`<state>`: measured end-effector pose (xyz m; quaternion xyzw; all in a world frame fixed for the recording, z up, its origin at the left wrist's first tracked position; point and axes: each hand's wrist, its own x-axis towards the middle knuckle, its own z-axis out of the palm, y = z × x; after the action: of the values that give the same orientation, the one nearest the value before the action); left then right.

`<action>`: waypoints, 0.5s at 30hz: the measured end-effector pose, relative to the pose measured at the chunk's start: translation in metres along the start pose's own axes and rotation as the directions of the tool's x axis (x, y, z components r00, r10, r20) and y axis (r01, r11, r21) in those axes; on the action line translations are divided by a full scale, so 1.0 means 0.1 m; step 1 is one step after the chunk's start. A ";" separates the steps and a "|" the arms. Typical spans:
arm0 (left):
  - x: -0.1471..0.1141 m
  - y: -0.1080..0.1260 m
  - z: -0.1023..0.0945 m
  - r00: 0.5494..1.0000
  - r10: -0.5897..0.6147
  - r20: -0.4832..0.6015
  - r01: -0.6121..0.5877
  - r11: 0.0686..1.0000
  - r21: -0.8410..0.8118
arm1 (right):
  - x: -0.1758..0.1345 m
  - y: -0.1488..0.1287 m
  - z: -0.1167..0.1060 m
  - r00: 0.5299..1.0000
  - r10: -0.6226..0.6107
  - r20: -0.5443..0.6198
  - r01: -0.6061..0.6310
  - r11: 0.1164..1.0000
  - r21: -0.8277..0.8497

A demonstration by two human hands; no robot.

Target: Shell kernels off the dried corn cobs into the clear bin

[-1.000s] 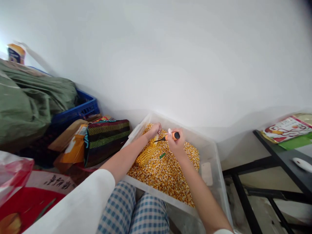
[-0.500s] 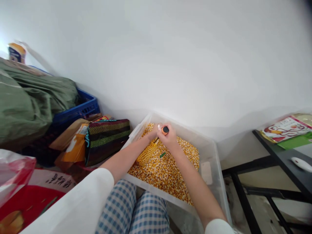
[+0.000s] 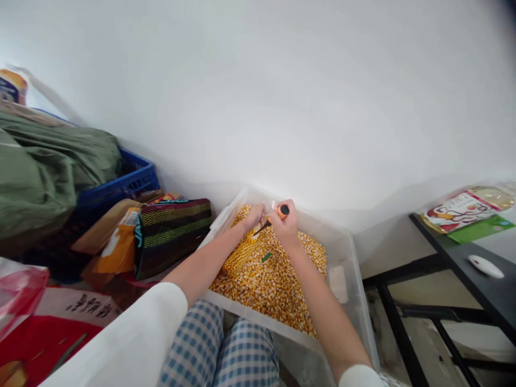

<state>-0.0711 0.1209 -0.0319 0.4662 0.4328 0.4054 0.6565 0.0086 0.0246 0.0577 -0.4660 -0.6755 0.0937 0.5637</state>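
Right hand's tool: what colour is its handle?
The tool handle is orange with a black end; head view.

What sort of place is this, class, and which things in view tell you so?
Probably a storage corner, perhaps in a home: a blue crate heaped with green fabric, a plastic tub holding corn kernels, and a dark table with a food packet on it.

At left of the frame you can read "JA" on the striped mesh bag (image 3: 173, 236); lower left, the red-and-white bag (image 3: 56, 336) bears Chinese characters (too blurred to make out).
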 end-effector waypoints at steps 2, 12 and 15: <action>0.05 -0.04 -0.04 1.000 0.013 0.016 -0.013 1.000 -0.022 | -0.09 0.03 -0.08 0.995 0.018 -0.100 -0.015 0.999 0.036; -0.04 0.00 0.01 0.990 0.107 0.096 -0.109 0.994 0.015 | -0.06 0.14 -0.11 0.955 0.166 -0.246 -0.152 0.986 0.072; -0.07 0.00 0.08 0.985 0.135 0.110 -0.150 0.980 0.131 | 0.11 0.23 -0.10 0.929 0.191 -0.316 -0.189 0.981 0.037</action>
<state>-0.0660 0.1122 -0.0288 0.5606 0.3918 0.3962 0.6126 0.0297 0.0409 0.0535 -0.5365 -0.5273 0.0738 0.6548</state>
